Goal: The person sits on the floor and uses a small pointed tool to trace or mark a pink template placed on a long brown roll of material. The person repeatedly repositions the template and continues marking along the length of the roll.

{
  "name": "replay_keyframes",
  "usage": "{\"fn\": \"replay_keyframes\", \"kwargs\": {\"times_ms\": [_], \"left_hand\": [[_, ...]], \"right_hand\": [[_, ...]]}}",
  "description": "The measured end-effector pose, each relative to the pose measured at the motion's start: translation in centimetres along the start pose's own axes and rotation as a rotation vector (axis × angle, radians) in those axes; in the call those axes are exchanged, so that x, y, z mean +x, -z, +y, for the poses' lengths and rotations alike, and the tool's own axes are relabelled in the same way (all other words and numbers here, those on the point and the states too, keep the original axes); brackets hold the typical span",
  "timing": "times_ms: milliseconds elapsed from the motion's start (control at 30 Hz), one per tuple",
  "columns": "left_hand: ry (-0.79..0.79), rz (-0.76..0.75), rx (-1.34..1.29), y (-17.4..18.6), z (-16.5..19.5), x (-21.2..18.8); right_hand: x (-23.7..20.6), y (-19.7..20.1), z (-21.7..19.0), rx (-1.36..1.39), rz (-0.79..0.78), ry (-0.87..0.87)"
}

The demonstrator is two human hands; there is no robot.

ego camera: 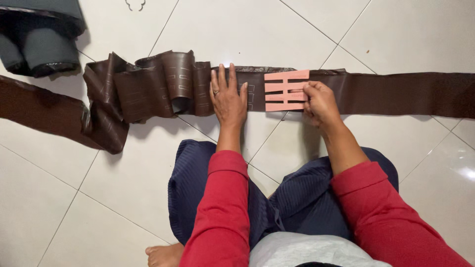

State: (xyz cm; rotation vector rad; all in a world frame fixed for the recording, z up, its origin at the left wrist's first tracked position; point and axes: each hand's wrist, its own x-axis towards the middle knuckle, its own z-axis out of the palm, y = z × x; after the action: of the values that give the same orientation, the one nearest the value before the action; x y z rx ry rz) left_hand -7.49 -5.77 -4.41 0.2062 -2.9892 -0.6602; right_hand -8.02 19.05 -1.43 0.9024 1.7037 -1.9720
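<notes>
A long strip of dark brown leather-like material (401, 93) lies across the white tiled floor. On it rests a pink slotted template (286, 90). My left hand (228, 96) lies flat on the strip, fingers spread, just left of the template. My right hand (319, 100) has its fingertips pinched at the template's right edge; whether it holds a small tool I cannot tell. Faint outlines of the same slotted shape show on the strip to the left.
The strip's left part (143, 86) is bunched in loose folds and runs off the left edge. Dark grey rolls of material (37, 42) sit at the top left. My crossed legs in dark blue trousers (292, 198) are below the hands.
</notes>
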Motion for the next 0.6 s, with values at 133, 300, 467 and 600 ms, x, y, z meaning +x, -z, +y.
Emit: {"fn": "replay_keyframes", "kwargs": {"times_ms": [133, 300, 467, 600], "left_hand": [[0.057, -0.043, 0.063, -0.3, -0.8, 0.4], [0.105, -0.100, 0.114, -0.6, -1.0, 0.5], [0.107, -0.136, 0.133, -1.0, -1.2, 0.5], [0.138, -0.144, 0.159, -1.0, -2.3, 0.6]], "right_hand": [[-0.1, -2.0, 0.7, 0.018, -0.032, -0.033], [-0.1, -2.6, 0.9, -0.226, -0.022, 0.042], [-1.1, 1.9, -1.0, -0.873, 0.357, 0.453], [-0.9, 8.7, -3.0, -1.042, 0.768, 0.444]]}}
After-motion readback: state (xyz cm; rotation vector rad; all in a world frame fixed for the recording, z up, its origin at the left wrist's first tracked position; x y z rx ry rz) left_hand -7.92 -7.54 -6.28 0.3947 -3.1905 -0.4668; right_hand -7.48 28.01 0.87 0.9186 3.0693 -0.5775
